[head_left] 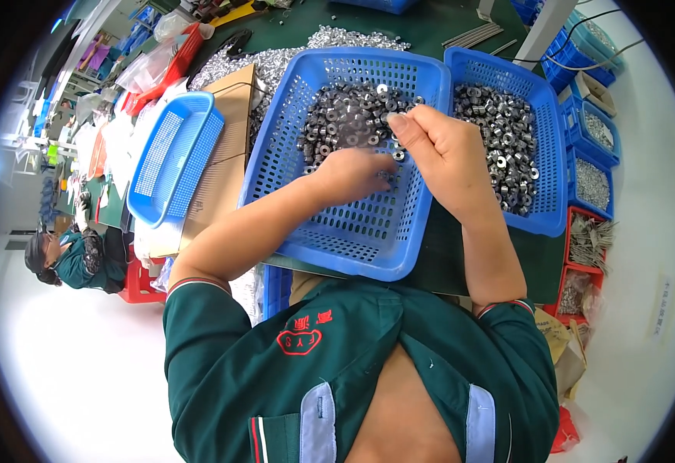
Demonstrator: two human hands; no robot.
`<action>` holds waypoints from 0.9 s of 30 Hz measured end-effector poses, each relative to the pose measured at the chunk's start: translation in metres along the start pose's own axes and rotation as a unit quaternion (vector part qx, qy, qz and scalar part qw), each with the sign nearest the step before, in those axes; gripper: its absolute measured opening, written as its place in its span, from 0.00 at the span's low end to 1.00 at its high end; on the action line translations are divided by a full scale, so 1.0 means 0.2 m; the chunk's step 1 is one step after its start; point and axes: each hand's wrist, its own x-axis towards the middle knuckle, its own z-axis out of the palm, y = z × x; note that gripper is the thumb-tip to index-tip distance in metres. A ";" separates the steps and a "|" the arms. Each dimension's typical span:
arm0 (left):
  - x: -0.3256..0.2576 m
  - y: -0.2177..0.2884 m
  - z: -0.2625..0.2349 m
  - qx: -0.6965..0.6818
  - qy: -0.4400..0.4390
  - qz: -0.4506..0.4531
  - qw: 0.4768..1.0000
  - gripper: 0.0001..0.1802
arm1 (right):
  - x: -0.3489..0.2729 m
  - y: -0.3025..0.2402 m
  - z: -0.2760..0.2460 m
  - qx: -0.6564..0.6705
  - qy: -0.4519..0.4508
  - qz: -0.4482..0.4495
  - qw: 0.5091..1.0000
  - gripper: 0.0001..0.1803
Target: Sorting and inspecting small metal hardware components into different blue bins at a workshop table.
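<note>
A large blue perforated basket lies in front of me, with many small silver metal rings heaped at its far end. My left hand is over the basket's middle, its fingers smeared by motion. Whether it holds a ring cannot be told. Above the basket's right side, my right hand is closed with the thumb pressed against the fingers; anything inside it is hidden. To the right stands a second blue basket, filled with similar metal rings.
An empty light-blue basket rests on cardboard at the left. Shiny small parts are piled on the green table behind. Thin metal rods lie at the back. Blue bins and red bins line the right. Another person sits far left.
</note>
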 end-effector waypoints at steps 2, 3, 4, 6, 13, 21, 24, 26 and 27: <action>0.01 0.02 0.02 0.064 -0.045 -0.016 0.997 0.13 | -0.01 -0.01 0.00 0.001 -0.007 -0.009 1.000 0.22; 0.02 0.01 0.03 0.064 -0.045 -0.017 0.997 0.13 | 0.00 -0.01 0.00 0.001 -0.007 -0.010 1.000 0.22; 0.03 0.00 0.06 0.067 -0.052 -0.009 0.996 0.12 | 0.00 -0.01 0.00 0.005 -0.008 -0.013 1.000 0.22; 0.04 -0.02 0.08 0.070 -0.060 0.001 0.996 0.12 | 0.00 -0.01 0.01 0.006 -0.006 -0.016 1.000 0.21; 0.06 -0.16 0.12 -0.130 0.063 0.042 0.989 0.14 | 0.01 -0.02 0.01 0.006 -0.006 -0.033 0.999 0.21; -0.04 -0.01 -0.26 -0.749 -0.013 -0.039 0.662 0.09 | 0.01 0.03 0.00 -0.062 -0.011 -0.008 0.998 0.16; -0.05 -0.01 -0.26 -0.751 -0.009 0.000 0.660 0.08 | 0.00 0.05 0.02 -0.069 -0.034 -0.028 0.997 0.13; -0.05 -0.02 -0.26 -0.752 -0.004 0.001 0.659 0.08 | 0.00 0.05 0.03 -0.066 -0.063 -0.030 0.995 0.11; -0.05 -0.02 -0.26 -0.752 -0.002 0.002 0.659 0.08 | 0.00 0.04 0.03 -0.066 -0.063 -0.031 0.995 0.11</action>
